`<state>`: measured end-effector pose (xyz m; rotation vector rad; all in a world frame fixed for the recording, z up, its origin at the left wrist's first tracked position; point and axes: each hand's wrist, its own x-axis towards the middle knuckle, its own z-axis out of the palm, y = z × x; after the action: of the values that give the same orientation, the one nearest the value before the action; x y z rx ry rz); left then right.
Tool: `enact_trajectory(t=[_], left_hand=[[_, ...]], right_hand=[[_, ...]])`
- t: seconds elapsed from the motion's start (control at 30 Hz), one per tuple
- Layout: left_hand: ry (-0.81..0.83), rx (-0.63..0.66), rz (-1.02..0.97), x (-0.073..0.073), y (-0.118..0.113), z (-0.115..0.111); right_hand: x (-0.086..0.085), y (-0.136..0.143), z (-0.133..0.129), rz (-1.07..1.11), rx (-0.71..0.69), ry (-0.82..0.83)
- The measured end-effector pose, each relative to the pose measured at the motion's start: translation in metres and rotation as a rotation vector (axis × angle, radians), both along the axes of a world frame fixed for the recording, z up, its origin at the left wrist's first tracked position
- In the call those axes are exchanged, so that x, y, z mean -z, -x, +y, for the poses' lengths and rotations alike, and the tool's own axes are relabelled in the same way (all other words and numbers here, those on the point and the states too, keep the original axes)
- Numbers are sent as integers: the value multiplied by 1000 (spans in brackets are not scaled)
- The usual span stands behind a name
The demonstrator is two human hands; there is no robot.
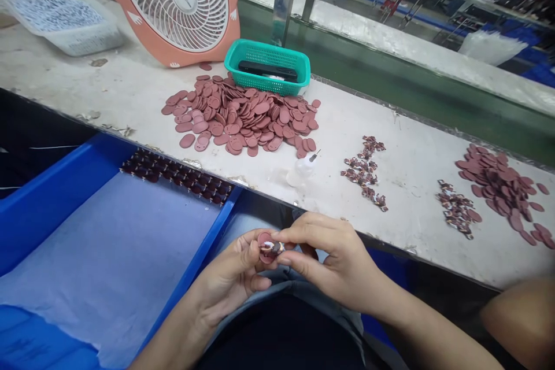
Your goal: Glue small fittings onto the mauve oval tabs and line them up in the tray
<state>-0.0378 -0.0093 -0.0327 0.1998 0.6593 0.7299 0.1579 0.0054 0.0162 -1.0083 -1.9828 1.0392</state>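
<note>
Over my lap, my left hand (236, 269) pinches a dark-red oval disc (263, 254) between thumb and fingers. Lying across that disc is a small painted figurine (274, 247), brown and white with a touch of yellow. My right hand (333, 254) grips the figurine's right end between thumb and forefinger. On the bench ahead, a small glue bottle (303, 169) with a thin dark needle tip stands before a large heap of oval discs (247, 115). Two small piles of similar figurines, a nearer pile (366, 170) and a farther right pile (457, 208), lie on the bench.
A blue crate (208, 243) at the left is lined with paper and holds rows of assembled pieces (173, 176). Behind the disc heap are a green basket (299, 78) and a pink fan (234, 6). Another disc heap (503, 185) lies right; a plastic tub (91, 40) stands left.
</note>
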Motion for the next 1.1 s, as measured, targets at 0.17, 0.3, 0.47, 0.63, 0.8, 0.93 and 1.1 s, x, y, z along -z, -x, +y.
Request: enact_trajectory(t=[0.17,0.3,0.47,0.63,0.8,0.93,1.1], left_hand=[[-7,0,-33,2,3,0],[-26,-19,15,1,9,5],[-47,-388,374,8,18,5],[-174,-775,675,19,28,-2],[-190,-803,791,29,45,-2],[-159,-792,871,39,60,-2],[-130,-819,1082,64,96,18]], right_hand=[[2,5,2,41,-10,14],[4,10,4,83,12,-41],[23,35,11,44,163,-375],[61,78,20,-120,209,-727],[85,109,28,-125,114,-733],[92,128,35,-144,92,-701],[90,128,31,-142,32,-693]])
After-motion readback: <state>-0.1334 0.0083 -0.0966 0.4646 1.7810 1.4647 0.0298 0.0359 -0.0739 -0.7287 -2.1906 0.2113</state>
